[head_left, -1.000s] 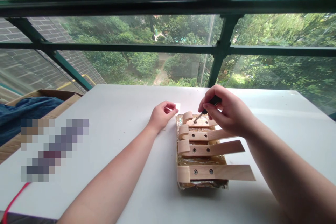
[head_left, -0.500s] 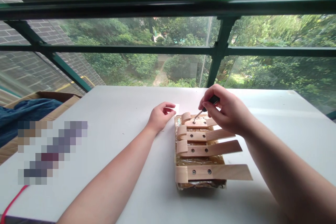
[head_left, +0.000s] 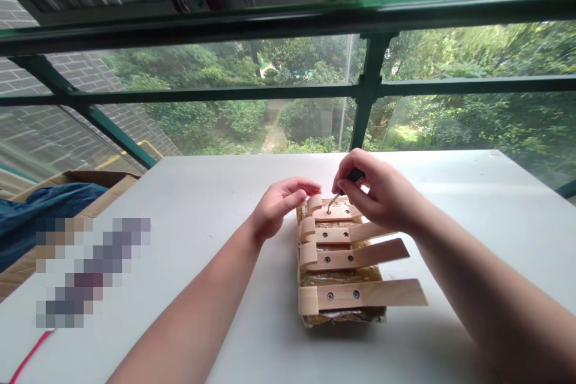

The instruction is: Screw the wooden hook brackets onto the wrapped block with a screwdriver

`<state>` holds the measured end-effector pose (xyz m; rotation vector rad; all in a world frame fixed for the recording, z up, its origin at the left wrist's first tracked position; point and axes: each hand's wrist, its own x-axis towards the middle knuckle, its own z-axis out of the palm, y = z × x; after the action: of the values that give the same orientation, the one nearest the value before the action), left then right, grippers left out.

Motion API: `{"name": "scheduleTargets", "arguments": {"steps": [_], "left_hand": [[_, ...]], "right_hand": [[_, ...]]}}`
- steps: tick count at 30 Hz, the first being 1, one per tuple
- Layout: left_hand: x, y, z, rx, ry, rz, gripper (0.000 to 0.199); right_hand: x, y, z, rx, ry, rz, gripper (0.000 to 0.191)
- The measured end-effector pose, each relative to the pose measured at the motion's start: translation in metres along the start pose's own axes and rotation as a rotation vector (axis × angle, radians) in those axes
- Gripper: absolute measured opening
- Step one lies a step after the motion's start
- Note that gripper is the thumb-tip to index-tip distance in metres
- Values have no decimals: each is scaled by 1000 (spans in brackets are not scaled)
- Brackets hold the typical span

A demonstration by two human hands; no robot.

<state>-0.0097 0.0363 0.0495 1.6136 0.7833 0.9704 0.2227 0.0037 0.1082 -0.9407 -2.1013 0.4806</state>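
Note:
My right hand (head_left: pixel 373 189) grips a screwdriver (head_left: pixel 355 176) by its black handle. The shaft slants down to the left, its tip at the left screw of the farthest wooden piece (head_left: pixel 338 213). My left hand (head_left: pixel 288 201) has its fingers stretched out beside the curled end of that piece and holds nothing; whether it touches the wood I cannot tell. Several wooden pieces with curled left ends lie across a block wrapped in brown tape (head_left: pixel 342 276). The nearest wooden piece (head_left: pixel 373 294) shows two screws.
The block rests on a white table (head_left: pixel 234 192). A cardboard box (head_left: pixel 105 179) with blue cloth (head_left: pixel 49 198) stands at the left. A blurred-out item and a red cord (head_left: pixel 29 357) are at the lower left. A green railing (head_left: pixel 225 95) runs behind the table.
My left hand has moved right and closer to the farthest wooden piece, its fingers straighter. The screwdriver tip stays at the same screw. The whole view has shifted slightly.

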Motion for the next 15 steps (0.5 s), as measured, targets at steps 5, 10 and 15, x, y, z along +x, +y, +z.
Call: {"name": "scheduleTargets", "arguments": {"steps": [5,10,15], "left_hand": [[7,34,14,401,-96,-16,25],[16,47,23,502,-130,25,14],[21,43,25,429,-130,0,14]], "right_hand": [[-1,-2,0,-30,-5,-6,7],[-1,-2,2,-32,13,-11,9],[-1,0,2,-30,22,5,9]]}}
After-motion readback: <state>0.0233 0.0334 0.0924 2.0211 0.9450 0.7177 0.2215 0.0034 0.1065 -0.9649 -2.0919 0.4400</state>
